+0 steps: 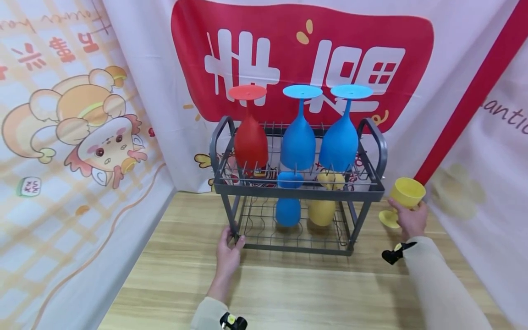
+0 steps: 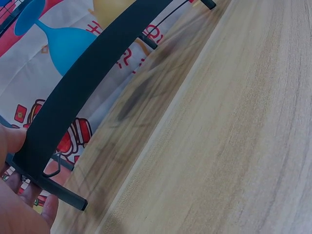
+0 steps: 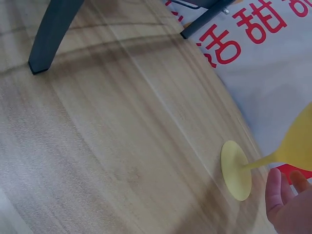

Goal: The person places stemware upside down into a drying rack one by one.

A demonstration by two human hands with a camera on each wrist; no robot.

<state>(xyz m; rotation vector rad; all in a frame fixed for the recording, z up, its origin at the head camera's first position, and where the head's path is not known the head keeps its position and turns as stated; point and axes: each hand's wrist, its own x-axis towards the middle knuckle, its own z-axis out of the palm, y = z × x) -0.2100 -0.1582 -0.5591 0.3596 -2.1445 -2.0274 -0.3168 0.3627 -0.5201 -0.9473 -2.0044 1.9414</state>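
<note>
A dark grey two-tier dish rack [image 1: 299,195] stands on the table. My left hand [image 1: 228,254] grips its lower front left corner; in the left wrist view the thumb and fingers [image 2: 30,192] go round the frame. At the right, my right hand [image 1: 412,219] holds a yellow plastic goblet [image 1: 408,190] upright, fingers low on its bowl beside the stem. In the right wrist view the goblet's round foot [image 3: 236,170] is close over the tabletop. Upside down on the top tier are a red goblet [image 1: 250,142] and two blue goblets [image 1: 299,144].
On the lower tier hang a blue goblet [image 1: 288,212] and a yellow goblet [image 1: 321,213], partly behind the upper tier. The wood-grain table [image 1: 288,293] stretches in front of the rack. Printed cloth [image 1: 185,151] hangs behind and at both sides.
</note>
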